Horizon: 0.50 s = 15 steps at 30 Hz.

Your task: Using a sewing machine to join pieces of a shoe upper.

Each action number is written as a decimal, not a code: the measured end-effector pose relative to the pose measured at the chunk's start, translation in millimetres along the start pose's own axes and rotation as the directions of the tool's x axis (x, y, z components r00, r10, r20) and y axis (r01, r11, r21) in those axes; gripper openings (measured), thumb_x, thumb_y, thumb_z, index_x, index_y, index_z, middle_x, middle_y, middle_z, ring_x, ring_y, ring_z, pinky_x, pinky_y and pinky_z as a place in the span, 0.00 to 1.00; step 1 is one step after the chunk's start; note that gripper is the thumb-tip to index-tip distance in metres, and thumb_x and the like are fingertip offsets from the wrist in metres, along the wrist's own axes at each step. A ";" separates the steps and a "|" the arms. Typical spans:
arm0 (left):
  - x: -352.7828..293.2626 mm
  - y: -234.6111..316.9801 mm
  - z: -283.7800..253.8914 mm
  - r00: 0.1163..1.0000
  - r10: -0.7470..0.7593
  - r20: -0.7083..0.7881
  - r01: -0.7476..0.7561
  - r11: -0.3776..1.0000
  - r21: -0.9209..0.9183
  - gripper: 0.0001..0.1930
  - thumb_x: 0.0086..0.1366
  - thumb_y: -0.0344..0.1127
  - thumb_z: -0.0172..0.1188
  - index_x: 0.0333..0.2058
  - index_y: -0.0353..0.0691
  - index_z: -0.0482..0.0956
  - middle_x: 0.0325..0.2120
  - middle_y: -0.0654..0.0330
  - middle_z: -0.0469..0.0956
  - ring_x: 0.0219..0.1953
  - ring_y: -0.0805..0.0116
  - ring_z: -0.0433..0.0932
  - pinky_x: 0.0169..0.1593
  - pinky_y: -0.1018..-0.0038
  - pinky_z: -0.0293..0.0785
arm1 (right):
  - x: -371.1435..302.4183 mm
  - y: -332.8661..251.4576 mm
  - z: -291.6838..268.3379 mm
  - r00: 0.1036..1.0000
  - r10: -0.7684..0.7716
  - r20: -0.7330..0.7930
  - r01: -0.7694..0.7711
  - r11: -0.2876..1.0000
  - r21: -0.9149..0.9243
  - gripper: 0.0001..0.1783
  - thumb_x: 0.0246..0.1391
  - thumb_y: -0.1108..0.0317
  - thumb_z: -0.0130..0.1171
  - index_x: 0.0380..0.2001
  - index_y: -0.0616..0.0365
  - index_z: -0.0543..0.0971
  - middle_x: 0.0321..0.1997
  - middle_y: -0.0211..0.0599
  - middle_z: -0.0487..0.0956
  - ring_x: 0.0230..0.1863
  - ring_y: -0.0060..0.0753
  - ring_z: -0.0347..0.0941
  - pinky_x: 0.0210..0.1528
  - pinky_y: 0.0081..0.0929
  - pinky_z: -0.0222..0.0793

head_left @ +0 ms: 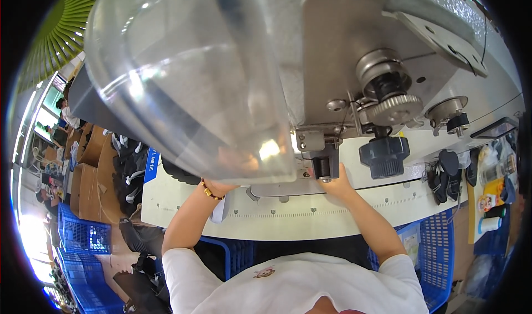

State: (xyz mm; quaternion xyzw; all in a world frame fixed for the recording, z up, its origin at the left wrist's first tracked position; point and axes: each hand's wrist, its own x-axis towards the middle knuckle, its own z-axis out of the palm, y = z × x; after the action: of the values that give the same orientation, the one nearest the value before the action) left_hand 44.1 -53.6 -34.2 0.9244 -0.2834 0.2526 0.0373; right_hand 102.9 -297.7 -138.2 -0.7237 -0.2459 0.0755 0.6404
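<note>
A grey sewing machine head (327, 64) with metal tension discs and a black knob (385, 157) fills the upper view. Its rounded clear plastic cover (177, 92) hangs over my left hand (221, 189), blurring the fingers. A beaded bracelet (209, 191) circles that wrist, and a dark piece (178, 172) lies just left of the hand. Under the machine head, at the metal bed plate, is my right hand (337, 185), its fingers mostly hidden behind machine parts. Whether either hand holds something cannot be made out. Both forearms reach over the white sewing table (293, 218).
Black shoe-like pieces (446, 175) sit at the table's right end, near thread spools (490, 224). Blue plastic baskets (435, 247) stand below the table and at far left. Cardboard boxes (88, 189) and dark pieces (128, 172) crowd the left. Other people are in the far left background.
</note>
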 end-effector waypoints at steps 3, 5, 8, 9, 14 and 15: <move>7.3 2.8 -7.3 0.999 0.024 -0.027 -0.023 0.999 0.035 0.17 0.39 0.27 0.59 0.33 0.45 0.79 0.30 0.61 0.77 0.26 0.68 0.76 0.29 0.78 0.69 | -0.4 2.6 -2.9 1.000 -0.028 -0.015 0.028 0.999 -0.023 0.19 0.45 0.64 0.59 0.10 0.64 0.68 0.07 0.27 0.59 0.14 0.15 0.49 0.15 0.20 0.47; 8.9 2.5 -9.5 0.999 0.031 -0.040 -0.029 0.998 0.059 0.17 0.38 0.27 0.59 0.33 0.46 0.78 0.30 0.61 0.77 0.26 0.68 0.76 0.29 0.78 0.69 | 1.4 2.4 -2.2 0.999 -0.032 -0.013 0.031 0.999 -0.041 0.19 0.45 0.64 0.59 0.10 0.64 0.68 0.07 0.27 0.58 0.14 0.15 0.49 0.15 0.20 0.47; 10.6 2.5 -10.9 0.997 0.046 -0.062 -0.040 0.995 0.094 0.18 0.38 0.28 0.59 0.34 0.47 0.78 0.30 0.61 0.77 0.26 0.69 0.76 0.28 0.78 0.69 | 2.3 -0.6 -1.4 1.000 -0.029 -0.006 0.029 0.998 -0.050 0.19 0.45 0.64 0.59 0.10 0.64 0.67 0.07 0.27 0.58 0.14 0.15 0.49 0.15 0.20 0.47; 11.2 0.7 -9.4 0.997 0.047 -0.064 -0.041 0.995 0.094 0.18 0.38 0.28 0.59 0.34 0.47 0.78 0.30 0.61 0.77 0.26 0.69 0.76 0.28 0.78 0.69 | 2.7 0.2 -1.1 0.999 -0.036 -0.006 0.036 0.998 -0.049 0.19 0.45 0.64 0.59 0.10 0.64 0.67 0.07 0.27 0.58 0.14 0.15 0.49 0.15 0.21 0.47; 24.4 6.5 -17.2 0.999 -0.016 -0.048 0.010 0.994 -0.113 0.03 0.51 0.34 0.51 0.27 0.46 0.72 0.24 0.65 0.73 0.26 0.65 0.72 0.29 0.72 0.67 | -0.5 -4.9 -1.2 0.999 -0.036 -0.022 0.035 0.998 -0.046 0.19 0.45 0.65 0.59 0.10 0.65 0.67 0.07 0.28 0.59 0.14 0.16 0.50 0.15 0.21 0.48; 24.8 5.8 -16.1 0.999 -0.017 -0.049 0.011 0.993 -0.115 0.03 0.51 0.34 0.51 0.27 0.46 0.72 0.24 0.65 0.73 0.26 0.65 0.72 0.29 0.72 0.67 | -0.9 -6.7 -1.7 0.999 -0.021 -0.025 0.020 0.999 -0.040 0.19 0.45 0.65 0.59 0.10 0.65 0.68 0.07 0.29 0.59 0.14 0.16 0.50 0.15 0.21 0.48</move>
State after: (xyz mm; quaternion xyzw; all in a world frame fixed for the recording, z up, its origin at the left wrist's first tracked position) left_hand 51.5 -67.6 -8.5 0.9161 -0.2899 0.2587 0.0991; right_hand 101.1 -299.2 -131.6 -0.7348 -0.2467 0.0549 0.6295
